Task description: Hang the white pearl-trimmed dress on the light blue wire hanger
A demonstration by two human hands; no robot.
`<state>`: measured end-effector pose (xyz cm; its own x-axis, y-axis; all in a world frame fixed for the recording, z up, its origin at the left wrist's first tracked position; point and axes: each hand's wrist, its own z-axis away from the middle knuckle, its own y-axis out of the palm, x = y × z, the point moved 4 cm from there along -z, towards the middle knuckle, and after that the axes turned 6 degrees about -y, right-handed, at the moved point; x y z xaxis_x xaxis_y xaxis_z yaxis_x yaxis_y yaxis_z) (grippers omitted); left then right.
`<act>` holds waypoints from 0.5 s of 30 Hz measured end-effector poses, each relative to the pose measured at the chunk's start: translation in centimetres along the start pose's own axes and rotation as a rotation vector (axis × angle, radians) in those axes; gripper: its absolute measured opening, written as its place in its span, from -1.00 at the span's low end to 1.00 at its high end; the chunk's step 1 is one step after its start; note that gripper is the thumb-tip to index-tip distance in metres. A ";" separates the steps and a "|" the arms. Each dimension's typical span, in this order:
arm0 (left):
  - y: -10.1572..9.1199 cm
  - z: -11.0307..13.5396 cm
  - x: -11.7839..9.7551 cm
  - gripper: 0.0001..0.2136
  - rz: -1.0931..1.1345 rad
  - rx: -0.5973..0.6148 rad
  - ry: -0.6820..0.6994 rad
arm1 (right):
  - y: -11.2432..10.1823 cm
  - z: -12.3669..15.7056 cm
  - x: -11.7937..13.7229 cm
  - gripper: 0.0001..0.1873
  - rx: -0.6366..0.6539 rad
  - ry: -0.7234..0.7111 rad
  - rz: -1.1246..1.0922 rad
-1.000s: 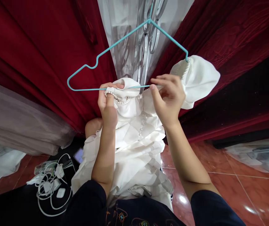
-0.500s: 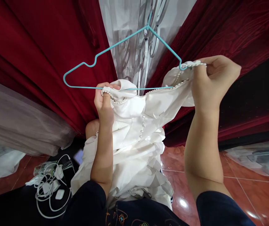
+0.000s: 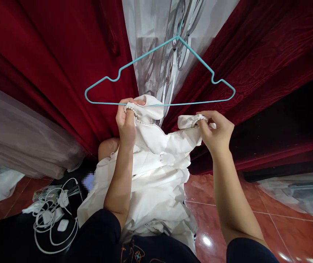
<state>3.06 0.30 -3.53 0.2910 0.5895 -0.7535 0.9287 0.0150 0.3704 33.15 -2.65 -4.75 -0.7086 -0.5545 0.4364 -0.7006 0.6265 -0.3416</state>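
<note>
A white dress (image 3: 156, 182) with pearl trim along its neckline lies over my lap, its top held up in front of me. My left hand (image 3: 127, 122) pinches the pearl-edged left shoulder part, right at the lower bar of a light-blue clothes hanger (image 3: 148, 51). On the other side, my right hand (image 3: 218, 131) grips the right shoulder part, below the hanger and apart from it. The hanger hangs from white metal scrollwork (image 3: 170, 78), and its right arm is bare. Some fingertips of both hands are hidden by the fabric.
Dark red curtains (image 3: 57, 58) flank the scrollwork. At the lower left, tangled white cables (image 3: 52, 219) and a small white case (image 3: 63, 225) rest on a black surface. Sheer pale fabric (image 3: 22, 128) hangs at left. Reddish tiles (image 3: 213, 212) cover the floor.
My right hand has moved down and left with its shoulder part, which has come off the hanger's right end. My left hand keeps its hold; the view has shifted slightly.
</note>
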 end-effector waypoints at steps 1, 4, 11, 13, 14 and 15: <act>0.1 0.0 0.0 -0.79 0.001 -0.005 -0.001 | 0.2 -0.2 1.1 -0.79 -0.012 -0.056 -0.009; 0.3 0.1 -0.1 -0.78 0.005 -0.025 -0.017 | 0.8 -1.3 3.8 -0.64 -0.065 -0.170 -0.072; 0.5 0.4 -0.5 -0.74 -0.005 -0.021 -0.111 | 4.4 -1.9 6.4 -0.67 0.097 -0.181 -0.214; 0.2 0.6 -0.4 -0.78 -0.062 0.003 -0.125 | 4.4 -1.9 6.3 -0.73 0.006 -0.169 -0.195; -0.2 0.7 -0.4 -0.79 -0.123 0.003 -0.105 | 4.2 -2.0 6.3 -0.74 -0.028 -0.165 -0.182; -0.8 0.7 -0.4 -0.81 -0.200 -0.015 -0.069 | 4.1 -2.1 6.2 -0.74 -0.054 -0.160 -0.170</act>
<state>2.41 -0.53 -3.89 0.1164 0.5172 -0.8479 0.9663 0.1383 0.2171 26.08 -2.41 -1.73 -0.5882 -0.7313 0.3452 -0.8084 0.5428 -0.2277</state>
